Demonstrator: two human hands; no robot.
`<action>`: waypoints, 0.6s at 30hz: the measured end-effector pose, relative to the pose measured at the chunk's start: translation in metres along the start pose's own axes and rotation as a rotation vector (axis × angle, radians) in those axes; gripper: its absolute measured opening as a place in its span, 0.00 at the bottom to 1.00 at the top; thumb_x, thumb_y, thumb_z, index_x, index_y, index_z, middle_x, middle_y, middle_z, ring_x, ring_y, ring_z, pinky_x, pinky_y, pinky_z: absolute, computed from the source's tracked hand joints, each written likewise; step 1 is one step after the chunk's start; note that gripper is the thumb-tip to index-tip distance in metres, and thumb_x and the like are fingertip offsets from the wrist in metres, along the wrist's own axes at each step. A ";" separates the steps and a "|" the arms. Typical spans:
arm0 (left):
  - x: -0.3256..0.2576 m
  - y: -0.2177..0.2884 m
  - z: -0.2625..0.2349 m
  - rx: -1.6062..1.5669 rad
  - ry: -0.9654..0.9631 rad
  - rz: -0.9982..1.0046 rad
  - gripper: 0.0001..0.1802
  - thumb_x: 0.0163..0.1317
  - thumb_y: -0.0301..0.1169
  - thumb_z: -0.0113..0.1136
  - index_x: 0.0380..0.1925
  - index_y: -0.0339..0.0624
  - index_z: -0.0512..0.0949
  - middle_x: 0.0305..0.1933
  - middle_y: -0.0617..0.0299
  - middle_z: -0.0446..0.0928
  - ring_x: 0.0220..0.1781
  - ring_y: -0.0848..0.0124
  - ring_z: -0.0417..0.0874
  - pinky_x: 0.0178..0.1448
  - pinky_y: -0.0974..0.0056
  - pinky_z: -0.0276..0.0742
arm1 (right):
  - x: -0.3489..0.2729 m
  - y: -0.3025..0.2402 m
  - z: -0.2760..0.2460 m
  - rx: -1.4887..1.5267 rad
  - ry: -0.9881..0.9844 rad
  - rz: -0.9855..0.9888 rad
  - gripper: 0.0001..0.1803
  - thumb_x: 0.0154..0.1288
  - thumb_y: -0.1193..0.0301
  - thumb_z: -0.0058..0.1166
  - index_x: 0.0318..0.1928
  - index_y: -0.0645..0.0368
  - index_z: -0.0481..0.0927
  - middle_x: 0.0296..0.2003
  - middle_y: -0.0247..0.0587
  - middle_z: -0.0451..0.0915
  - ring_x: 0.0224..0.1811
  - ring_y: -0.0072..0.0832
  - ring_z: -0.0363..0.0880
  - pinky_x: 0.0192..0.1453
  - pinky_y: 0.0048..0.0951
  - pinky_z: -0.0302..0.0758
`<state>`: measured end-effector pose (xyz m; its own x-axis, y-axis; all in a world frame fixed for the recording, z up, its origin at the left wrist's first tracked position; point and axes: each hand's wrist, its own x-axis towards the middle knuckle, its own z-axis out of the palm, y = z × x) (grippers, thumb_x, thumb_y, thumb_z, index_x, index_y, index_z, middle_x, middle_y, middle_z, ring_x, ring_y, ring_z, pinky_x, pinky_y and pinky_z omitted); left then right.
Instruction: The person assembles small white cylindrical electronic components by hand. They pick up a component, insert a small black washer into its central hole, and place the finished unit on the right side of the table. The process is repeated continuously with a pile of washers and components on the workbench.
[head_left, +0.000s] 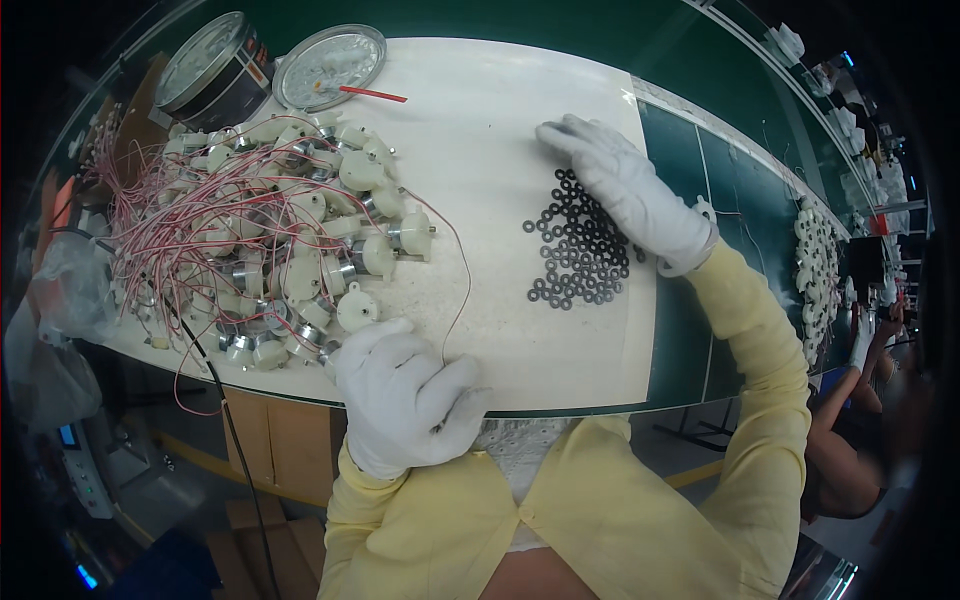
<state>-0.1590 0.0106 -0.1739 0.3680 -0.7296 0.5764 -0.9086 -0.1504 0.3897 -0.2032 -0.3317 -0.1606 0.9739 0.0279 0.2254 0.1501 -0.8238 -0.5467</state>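
My left hand (405,400), in a white glove, is at the table's near edge beside a heap of small motors with cream plastic housings (300,275). Its fingers are curled in, and whatever they hold is hidden. A thin reddish wire (466,270) runs from the heap down to this hand. Over the far right side of a spread of small black rings (575,262) lies my right hand (625,185), also gloved. Its fingers stretch out together toward the far left, and the palm covers some of the rings.
A dark tin (205,75) stands at the far left, its round lid (330,65) beside it with a red stick (373,97) across the rim. Pink wires (190,220) tangle over the motors. Further right, more cream parts (815,270) lie near another person's arm (840,410).
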 end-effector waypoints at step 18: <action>0.009 -0.005 0.000 0.009 0.048 0.067 0.10 0.49 0.39 0.64 0.30 0.51 0.85 0.26 0.68 0.70 0.35 0.64 0.76 0.49 0.54 0.78 | -0.031 -0.131 -0.052 0.125 -0.333 -0.422 0.19 0.75 0.61 0.48 0.56 0.57 0.84 0.51 0.50 0.83 0.54 0.47 0.81 0.61 0.45 0.75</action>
<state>-0.1510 0.0046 -0.1708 0.3156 -0.7055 0.6346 -0.9330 -0.1087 0.3432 -0.2614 -0.2539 -0.0544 0.8231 0.5355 0.1892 0.5384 -0.6297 -0.5600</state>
